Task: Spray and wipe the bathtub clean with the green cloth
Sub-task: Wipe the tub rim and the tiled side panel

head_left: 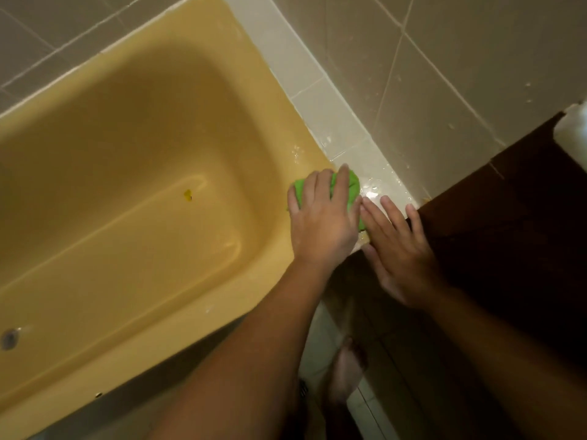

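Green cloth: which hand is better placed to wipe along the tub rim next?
Left. The left hand presses the green cloth on the bathtub rim; the right hand is bare beside it, over the tiled ledge.

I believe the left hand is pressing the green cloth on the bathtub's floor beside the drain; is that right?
Not quite: the head view shows the left hand pressing the green cloth on the rim corner of the bathtub, far from the drain.

Your left hand (320, 220) covers most of the green cloth (353, 188); the right edge crops the white object (571, 128).
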The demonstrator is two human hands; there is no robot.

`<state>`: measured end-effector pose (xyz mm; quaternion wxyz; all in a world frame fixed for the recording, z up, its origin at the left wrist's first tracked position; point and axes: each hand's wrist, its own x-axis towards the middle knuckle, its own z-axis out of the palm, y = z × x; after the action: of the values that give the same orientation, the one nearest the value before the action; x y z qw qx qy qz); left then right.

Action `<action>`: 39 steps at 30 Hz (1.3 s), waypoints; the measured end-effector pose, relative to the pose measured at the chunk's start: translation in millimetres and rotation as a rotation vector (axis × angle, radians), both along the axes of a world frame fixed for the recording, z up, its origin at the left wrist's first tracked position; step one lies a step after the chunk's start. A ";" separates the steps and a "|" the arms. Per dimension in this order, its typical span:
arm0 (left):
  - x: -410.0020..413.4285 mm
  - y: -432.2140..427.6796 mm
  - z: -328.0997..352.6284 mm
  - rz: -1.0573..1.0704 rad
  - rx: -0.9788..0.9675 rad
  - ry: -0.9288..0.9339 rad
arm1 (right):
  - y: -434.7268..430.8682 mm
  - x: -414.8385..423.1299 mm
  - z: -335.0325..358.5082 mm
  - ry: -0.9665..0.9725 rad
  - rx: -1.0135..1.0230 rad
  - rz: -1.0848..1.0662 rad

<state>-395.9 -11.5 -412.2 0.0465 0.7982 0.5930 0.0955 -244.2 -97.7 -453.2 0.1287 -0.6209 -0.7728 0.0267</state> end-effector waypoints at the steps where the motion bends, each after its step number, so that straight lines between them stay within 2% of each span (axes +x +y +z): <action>1: -11.8 -5.1 0.7 -0.039 -0.007 0.008 | -1.2 1.4 0.3 0.013 0.003 0.009; 5: -83.7 -67.5 1.6 0.058 -0.044 0.043 | -0.6 -5.8 9.3 -0.035 -0.016 -0.011; 8: -82.2 -86.4 0.8 0.173 -0.076 0.050 | -1.5 -14.7 12.7 -0.030 -0.025 -0.005; 12: -24.5 -17.9 -2.8 0.139 -0.060 -0.042 | -2.0 -14.2 11.7 0.061 -0.053 -0.006; 14: -20.9 19.8 -3.9 0.150 -0.066 -0.072 | -2.0 -14.2 14.9 0.034 -0.097 -0.006; 16: -26.0 20.2 2.1 0.142 -0.114 -0.067 | -1.4 -19.8 22.2 -0.001 -0.154 -0.023; 18: -35.9 -8.4 7.7 0.032 -0.105 -0.055 | 0.0 -32.1 29.9 -0.009 -0.229 -0.028; 20: -53.5 -25.7 9.3 -0.181 -0.090 -0.087 | 0.9 -43.2 34.9 0.004 -0.302 -0.027; 22: -65.8 -3.9 1.7 -0.265 -0.079 -0.135 | 1.9 -49.6 37.3 0.002 -0.316 -0.042; 26: -42.9 77.1 -7.4 0.003 -0.032 -0.207 | 16.0 -57.0 39.0 -0.054 -0.326 -0.077; 28: -28.4 84.2 -7.2 0.026 -0.046 -0.214 | 28.6 -65.3 41.0 -0.049 -0.335 -0.129; 32: -53.4 42.9 -2.5 -0.271 -0.096 -0.276 | 41.5 -84.9 44.2 -0.029 -0.356 -0.268; 34: -71.3 52.3 -4.8 -0.397 -0.086 -0.269 | 43.3 -91.6 45.0 -0.010 -0.358 -0.308; 36: -70.1 88.2 -7.8 -0.333 -0.051 -0.238 | 44.8 -92.4 43.5 -0.011 -0.336 -0.327; 39: -44.9 126.1 -5.1 -0.042 -0.034 -0.238 | 46.6 -92.5 42.6 -0.007 -0.314 -0.344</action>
<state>-440.9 114.6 -417.3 0.1322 0.7926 0.5678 0.1786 -336.7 -51.1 -410.7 0.0307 -0.7559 -0.6425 0.1223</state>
